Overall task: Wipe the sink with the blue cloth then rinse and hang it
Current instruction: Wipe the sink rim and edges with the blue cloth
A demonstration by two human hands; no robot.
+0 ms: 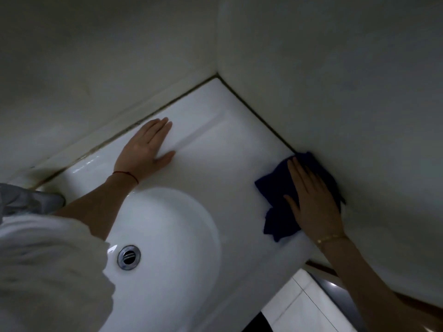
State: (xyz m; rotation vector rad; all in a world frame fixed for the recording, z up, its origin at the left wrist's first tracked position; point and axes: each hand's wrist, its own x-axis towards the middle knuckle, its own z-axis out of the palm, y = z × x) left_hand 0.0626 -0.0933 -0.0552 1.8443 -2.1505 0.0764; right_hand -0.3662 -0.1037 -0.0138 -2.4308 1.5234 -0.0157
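The white sink (215, 168) fills the middle of the head view, with a round basin and a metal drain (128, 257) at the lower left. A dark blue cloth (275, 185) lies flat on the sink's right ledge, against the side wall. My right hand (311, 200) presses palm-down on the cloth, fingers together and pointing away from me. My left hand (149, 149) rests flat and empty on the back ledge, fingers straight, close to the rear wall seam.
Two walls meet in a corner (217, 74) behind the sink, with dark grout along both seams. A grey tap part (36, 200) shows at the left edge, above my white sleeve (48, 271). Tiled floor (306, 307) appears past the sink's lower right edge.
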